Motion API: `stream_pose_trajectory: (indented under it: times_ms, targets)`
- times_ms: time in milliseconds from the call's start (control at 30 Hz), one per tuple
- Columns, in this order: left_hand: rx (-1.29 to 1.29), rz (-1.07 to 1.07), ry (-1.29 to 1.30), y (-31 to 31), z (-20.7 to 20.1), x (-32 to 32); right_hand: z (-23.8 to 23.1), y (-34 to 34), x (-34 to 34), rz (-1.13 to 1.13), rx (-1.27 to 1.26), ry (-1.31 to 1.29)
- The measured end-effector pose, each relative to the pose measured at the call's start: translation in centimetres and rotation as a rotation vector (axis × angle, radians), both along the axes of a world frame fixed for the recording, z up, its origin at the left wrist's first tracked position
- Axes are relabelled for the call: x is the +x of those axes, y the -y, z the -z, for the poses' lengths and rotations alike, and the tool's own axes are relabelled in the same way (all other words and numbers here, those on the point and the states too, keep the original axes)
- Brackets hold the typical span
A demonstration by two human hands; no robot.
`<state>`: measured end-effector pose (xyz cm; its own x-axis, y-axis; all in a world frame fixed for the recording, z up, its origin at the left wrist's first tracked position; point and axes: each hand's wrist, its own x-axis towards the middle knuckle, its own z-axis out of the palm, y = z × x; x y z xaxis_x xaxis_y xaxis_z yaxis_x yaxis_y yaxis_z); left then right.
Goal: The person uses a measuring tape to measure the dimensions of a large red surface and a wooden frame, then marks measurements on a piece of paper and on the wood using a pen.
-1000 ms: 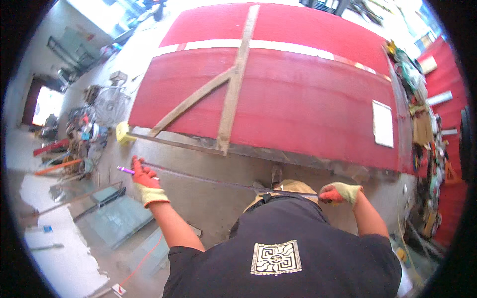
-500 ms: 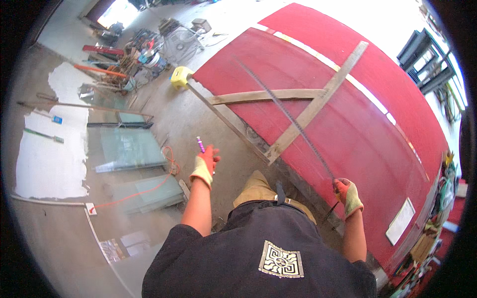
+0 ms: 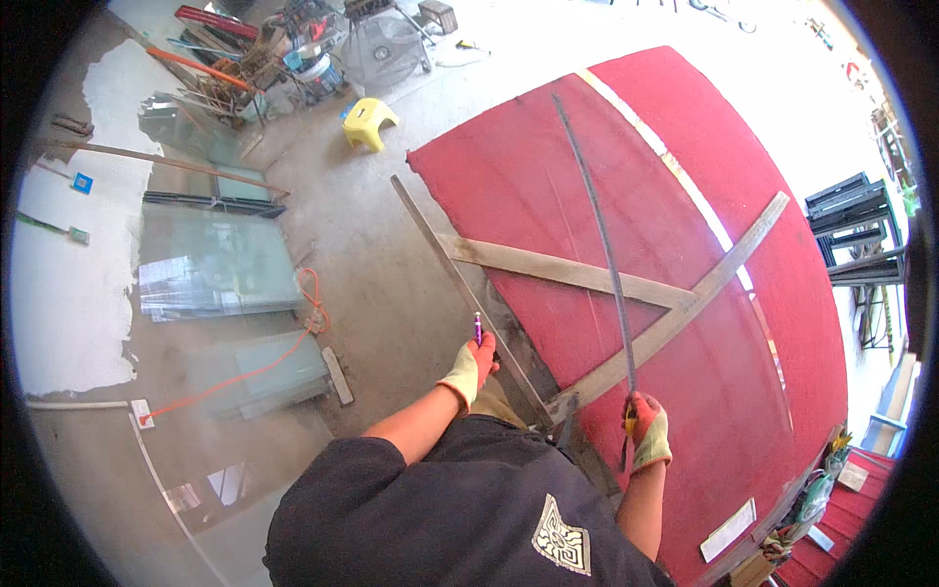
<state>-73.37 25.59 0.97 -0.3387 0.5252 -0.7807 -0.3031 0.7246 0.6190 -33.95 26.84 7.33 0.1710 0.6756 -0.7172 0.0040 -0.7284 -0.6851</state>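
My left hand, in a red-and-cream work glove, grips a slim purple pen-shaped tool with a pale tip pointing up. My gloved right hand is closed around the near end of a long, dark, narrow ruler. Something small and yellow shows at the right fingers; its kind is unclear. The ruler reaches far across a red-covered table. Beneath it lies a wooden frame of joined strips, its left strip projecting past the table edge. My left hand is beside that strip.
A yellow stool stands beyond the table's left corner. Glass sheets lie on the floor at left, with an orange cord across them. A fan and piled tools stand behind. A white sheet rests near the table's right edge.
My left hand has moved right with the purple tool, close to the wooden strip. The ruler stands more upright in view, still in my right hand. My view has turned and shifted.
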Motion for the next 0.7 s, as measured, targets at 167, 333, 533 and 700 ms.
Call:
stream_pose_trajectory:
  times_ms: [167, 333, 533, 700]
  targets:
    - [-0.024, -0.044, -0.048, -0.8, 3.3, -0.4, -0.2, -8.5, -5.7, -0.116, -0.001, 0.012]
    - [-0.029, 0.003, -0.125, -5.0, 0.9, -4.3, 3.9, -16.4, -8.6, -0.231, -0.008, 0.113]
    - [0.041, -0.058, -0.025, -4.6, 3.7, -6.9, 3.4, -26.1, -16.2, -0.632, 0.064, 0.407]
    - [0.057, -0.047, -0.039, -5.0, 3.5, -7.2, 4.3, -29.8, -18.4, -0.515, -0.053, 0.306]
